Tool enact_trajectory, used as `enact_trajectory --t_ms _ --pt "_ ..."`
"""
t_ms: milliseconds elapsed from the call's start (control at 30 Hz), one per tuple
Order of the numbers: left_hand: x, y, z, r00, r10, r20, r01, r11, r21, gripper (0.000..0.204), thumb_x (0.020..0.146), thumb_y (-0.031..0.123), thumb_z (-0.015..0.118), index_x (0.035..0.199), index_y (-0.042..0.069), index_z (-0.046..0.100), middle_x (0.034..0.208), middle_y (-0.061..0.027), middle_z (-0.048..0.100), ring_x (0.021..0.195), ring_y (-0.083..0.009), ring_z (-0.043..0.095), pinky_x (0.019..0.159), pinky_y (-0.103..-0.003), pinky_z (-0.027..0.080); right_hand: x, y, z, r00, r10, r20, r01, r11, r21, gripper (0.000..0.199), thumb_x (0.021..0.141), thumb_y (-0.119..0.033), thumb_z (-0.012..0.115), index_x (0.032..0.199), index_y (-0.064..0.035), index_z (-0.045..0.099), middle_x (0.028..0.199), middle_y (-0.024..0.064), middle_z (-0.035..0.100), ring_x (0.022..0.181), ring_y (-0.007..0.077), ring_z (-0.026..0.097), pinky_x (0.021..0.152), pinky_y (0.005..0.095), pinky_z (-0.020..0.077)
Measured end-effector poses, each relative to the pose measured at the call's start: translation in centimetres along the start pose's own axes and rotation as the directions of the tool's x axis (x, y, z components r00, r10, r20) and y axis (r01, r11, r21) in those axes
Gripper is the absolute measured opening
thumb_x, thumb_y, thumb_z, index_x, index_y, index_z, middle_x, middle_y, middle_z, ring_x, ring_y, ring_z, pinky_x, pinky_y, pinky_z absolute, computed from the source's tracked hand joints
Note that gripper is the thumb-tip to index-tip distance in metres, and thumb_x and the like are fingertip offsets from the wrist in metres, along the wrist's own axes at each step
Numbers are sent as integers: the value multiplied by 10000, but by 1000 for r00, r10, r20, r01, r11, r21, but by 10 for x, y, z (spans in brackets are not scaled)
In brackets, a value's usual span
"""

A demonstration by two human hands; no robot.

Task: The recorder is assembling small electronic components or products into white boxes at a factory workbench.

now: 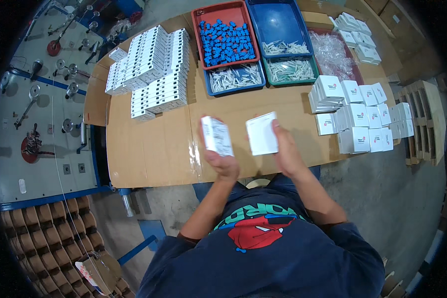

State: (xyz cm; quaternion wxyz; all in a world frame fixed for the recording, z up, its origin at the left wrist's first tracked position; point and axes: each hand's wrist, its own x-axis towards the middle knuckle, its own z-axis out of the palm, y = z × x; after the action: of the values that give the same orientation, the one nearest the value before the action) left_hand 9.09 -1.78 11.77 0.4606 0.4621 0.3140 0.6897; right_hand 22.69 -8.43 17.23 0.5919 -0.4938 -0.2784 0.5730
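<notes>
Over the near middle of the cardboard-covered table [159,149], I hold one white thing in each hand. My left hand [224,165] is closed around a white box [217,136] with dark print on the face turned up; motion blurs it slightly. My right hand [288,151] grips a flat white square box [262,134] by its right edge, the thumb lying on top. Its upper face looks plain. A small gap separates the two boxes. How deep either one is cannot be made out.
Rows of white boxes [159,94] stand at the left. Behind are a red tray [196,30] of blue plastic pieces, blue [273,20] and green trays [313,77] of pale plugs, and clear plastic bags [330,54]. White boxes [357,116] are stacked at the right, near a wooden pallet [427,119].
</notes>
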Motion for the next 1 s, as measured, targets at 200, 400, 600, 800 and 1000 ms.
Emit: enact_trajectory --t_ms 200,400,600,800,1000 --pt "26 -11 -18 949 -315 32 306 887 -345 733 1028 612 371 1540 88 354 1330 -133 544 1242 -273 551 1078 -417 450 18 -3 -48 995 62 -79 -61 998 7 432 1099 -338 453 1246 35 615 1093 97 704 980 183 694 866 328 557" --pt "-13 -72 -43 889 -449 84 454 890 -42 644 1093 554 281 1559 111 307 1419 -156 501 1295 -289 528 1118 -448 421 47 90 -111 983 -66 -174 -6 923 -386 293 1029 -179 594 1249 16 598 1011 120 720 888 183 698 767 332 556" --pt "-28 -75 -70 810 -451 375 341 883 323 746 1042 437 568 1596 62 239 1544 -199 377 1435 -308 366 1207 -424 239 47 122 -127 940 -289 -179 93 725 -682 432 950 -104 666 1357 -25 545 1063 201 721 920 334 718 802 393 558" --pt "-23 -75 -105 783 -391 483 -289 460 840 841 915 404 720 1563 38 329 1565 -231 372 1457 -398 325 1180 -525 211 46 127 -136 912 -400 -92 115 464 -878 573 923 -191 702 1434 -17 508 1263 250 633 1096 411 641 932 469 525" --pt "-18 -60 -97 776 -347 527 -355 450 819 1027 736 417 872 1530 12 363 1531 -199 440 1445 -362 368 1174 -533 222 31 112 -121 910 -415 -5 87 201 -976 556 863 -237 760 1349 -21 597 1409 215 518 1318 408 486 1069 484 442"
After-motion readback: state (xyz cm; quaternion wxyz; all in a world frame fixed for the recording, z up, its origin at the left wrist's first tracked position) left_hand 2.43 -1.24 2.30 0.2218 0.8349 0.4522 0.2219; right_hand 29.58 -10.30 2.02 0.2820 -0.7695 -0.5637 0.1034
